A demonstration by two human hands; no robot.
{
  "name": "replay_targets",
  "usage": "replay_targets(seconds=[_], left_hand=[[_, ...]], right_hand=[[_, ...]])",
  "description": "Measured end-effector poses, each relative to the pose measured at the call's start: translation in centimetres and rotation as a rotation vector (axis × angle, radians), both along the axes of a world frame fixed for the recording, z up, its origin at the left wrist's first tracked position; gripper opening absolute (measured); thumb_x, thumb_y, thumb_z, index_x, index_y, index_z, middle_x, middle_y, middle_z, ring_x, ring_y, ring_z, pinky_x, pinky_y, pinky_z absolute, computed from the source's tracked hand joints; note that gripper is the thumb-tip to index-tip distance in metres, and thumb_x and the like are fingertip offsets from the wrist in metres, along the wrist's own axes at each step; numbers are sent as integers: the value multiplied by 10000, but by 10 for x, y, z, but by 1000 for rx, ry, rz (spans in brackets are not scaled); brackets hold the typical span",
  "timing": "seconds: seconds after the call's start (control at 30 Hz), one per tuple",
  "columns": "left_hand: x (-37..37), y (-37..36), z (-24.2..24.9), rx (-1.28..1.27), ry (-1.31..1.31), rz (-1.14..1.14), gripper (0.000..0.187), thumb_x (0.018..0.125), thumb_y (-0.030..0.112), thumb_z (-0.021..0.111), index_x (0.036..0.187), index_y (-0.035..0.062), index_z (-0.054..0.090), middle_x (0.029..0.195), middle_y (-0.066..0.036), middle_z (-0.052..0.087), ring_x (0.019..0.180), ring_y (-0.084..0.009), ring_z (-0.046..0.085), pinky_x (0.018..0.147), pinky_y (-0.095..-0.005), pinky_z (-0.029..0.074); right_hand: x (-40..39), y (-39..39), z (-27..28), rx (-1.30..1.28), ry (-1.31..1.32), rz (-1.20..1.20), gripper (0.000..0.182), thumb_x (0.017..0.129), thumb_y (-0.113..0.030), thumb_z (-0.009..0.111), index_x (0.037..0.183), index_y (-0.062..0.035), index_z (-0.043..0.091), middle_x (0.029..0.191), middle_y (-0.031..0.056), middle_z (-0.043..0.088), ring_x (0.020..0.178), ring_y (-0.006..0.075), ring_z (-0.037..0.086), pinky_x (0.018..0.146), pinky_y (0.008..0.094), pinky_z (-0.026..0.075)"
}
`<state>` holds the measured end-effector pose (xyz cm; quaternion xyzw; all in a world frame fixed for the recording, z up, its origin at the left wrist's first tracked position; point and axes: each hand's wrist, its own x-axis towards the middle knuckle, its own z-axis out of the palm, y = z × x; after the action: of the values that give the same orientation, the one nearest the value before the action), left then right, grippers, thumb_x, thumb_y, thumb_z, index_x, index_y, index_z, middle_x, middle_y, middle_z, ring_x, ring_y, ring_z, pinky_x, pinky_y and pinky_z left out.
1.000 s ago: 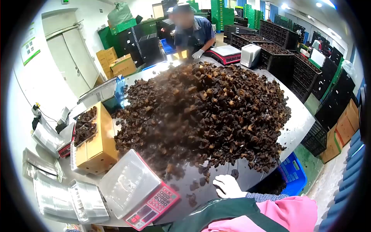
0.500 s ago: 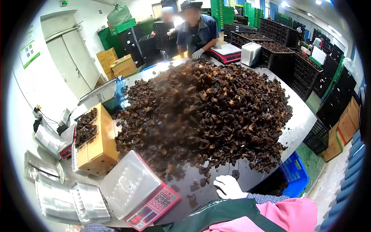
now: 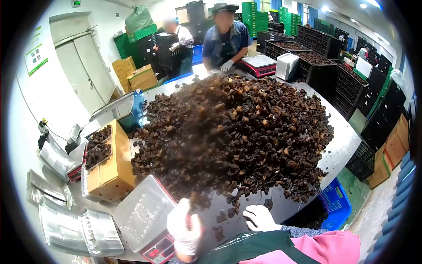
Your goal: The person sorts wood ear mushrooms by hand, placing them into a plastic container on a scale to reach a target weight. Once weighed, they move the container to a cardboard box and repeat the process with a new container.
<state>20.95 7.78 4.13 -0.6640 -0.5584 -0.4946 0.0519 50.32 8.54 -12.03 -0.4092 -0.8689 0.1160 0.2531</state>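
Observation:
My left hand (image 3: 184,226), in a white glove, is over the front right side of a red-and-white digital scale (image 3: 147,215). Its thumb and fingers are apart, with the scale's red edge showing between them; the glove is slightly blurred. On the steel table's near edge lies my right hand (image 3: 261,218), also gloved in white, palm down with fingers stretched out. A single dark piece (image 3: 268,203) sits just beyond its fingertips. A large heap of dark brown, crinkled pieces resembling wood ear mushrooms (image 3: 246,132) covers the table (image 3: 340,136). The scale's pale platform carries no pieces.
Left of the heap stand a cardboard box (image 3: 112,167) with a filled tray and stacked clear plastic trays (image 3: 74,229). A blue crate (image 3: 336,198) is below the table at right. Opposite, a co-worker (image 3: 226,42) stands near another scale (image 3: 257,66); another person carries a black crate (image 3: 167,50).
My left hand has come into view over the scale, covering its keypad. My right hand stays put. In the background, the person with the black crate has moved left.

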Motion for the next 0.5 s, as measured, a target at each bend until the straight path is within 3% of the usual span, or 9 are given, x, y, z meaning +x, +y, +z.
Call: replay_targets(seconds=[0.03, 0.1, 0.13, 0.17, 0.27, 0.3, 0.43, 0.47, 0.5], left_hand=[[12, 0, -16, -59, 7, -12, 376, 819, 73, 695, 1190, 13, 694, 1089, -171, 731, 933, -359, 695, 856, -421, 560], [22, -7, -40, -302, -39, -203, 472, 802, 3, 735, 1269, -4, 671, 1151, -178, 721, 969, -316, 706, 873, -392, 575], [27, -9, -46, -280, -15, -273, 478, 811, 19, 743, 1282, -2, 664, 1116, -164, 731, 925, -318, 711, 862, -394, 576], [35, -12, -54, -310, -58, -301, 415, 828, 123, 744, 1224, 14, 691, 1105, -167, 734, 924, -348, 708, 825, -413, 566], [31, -12, -79, -406, -64, -389, 453, 848, 140, 764, 1282, 34, 688, 1217, -157, 722, 1023, -329, 698, 905, -425, 552], [32, -10, -63, -299, 53, -304, 446, 845, 127, 758, 1274, 30, 689, 1212, -160, 724, 1029, -342, 697, 923, -433, 548], [27, -5, -52, -322, 86, -265, 391, 885, 54, 708, 1271, -5, 682, 1263, -186, 699, 1134, -345, 663, 987, -427, 522], [28, -7, -51, -352, 61, -263, 403, 891, 47, 705, 1290, -1, 673, 1286, -183, 691, 1152, -336, 656, 998, -420, 517], [29, -10, -50, -379, 39, -257, 415, 897, 39, 702, 1308, 3, 663, 1308, -181, 682, 1170, -326, 648, 1010, -412, 512]], right_hand=[[0, -1, 0, -10, 1, -3, 427, 887, -275, 668, 1278, -107, 628, 1323, 130, 594, 1235, 330, 548, 1052, 492, 424], [0, 0, 0, -15, -11, -3, 431, 880, -263, 673, 1278, -103, 627, 1324, 131, 593, 1235, 334, 547, 1051, 494, 423], [0, 0, 0, -19, -17, -3, 433, 877, -257, 675, 1278, -101, 627, 1325, 132, 592, 1234, 335, 547, 1050, 495, 423], [0, 0, 1, -13, -12, 3, 434, 871, -252, 678, 1274, -97, 629, 1322, 136, 593, 1233, 337, 547, 1050, 495, 422], [-2, -1, 12, 41, -13, -11, 440, 841, -234, 696, 1250, -81, 641, 1306, 154, 600, 1221, 345, 552, 1039, 493, 428], [1, 5, -1, 45, 10, 23, 451, 829, -224, 700, 1252, -79, 641, 1287, 161, 607, 1209, 348, 560, 1029, 490, 433], [-2, 5, 14, -83, -13, 12, 413, 858, -191, 677, 1251, -68, 645, 1287, 181, 623, 1216, 373, 573, 1070, 521, 419], [0, 2, 7, -12, 33, 5, 417, 870, -178, 670, 1271, -67, 644, 1315, 183, 619, 1245, 381, 563, 1100, 531, 404], [-1, 1, 4, -118, -41, -6, 427, 876, -168, 664, 1289, -64, 642, 1329, 185, 616, 1262, 379, 559, 1118, 530, 395]])
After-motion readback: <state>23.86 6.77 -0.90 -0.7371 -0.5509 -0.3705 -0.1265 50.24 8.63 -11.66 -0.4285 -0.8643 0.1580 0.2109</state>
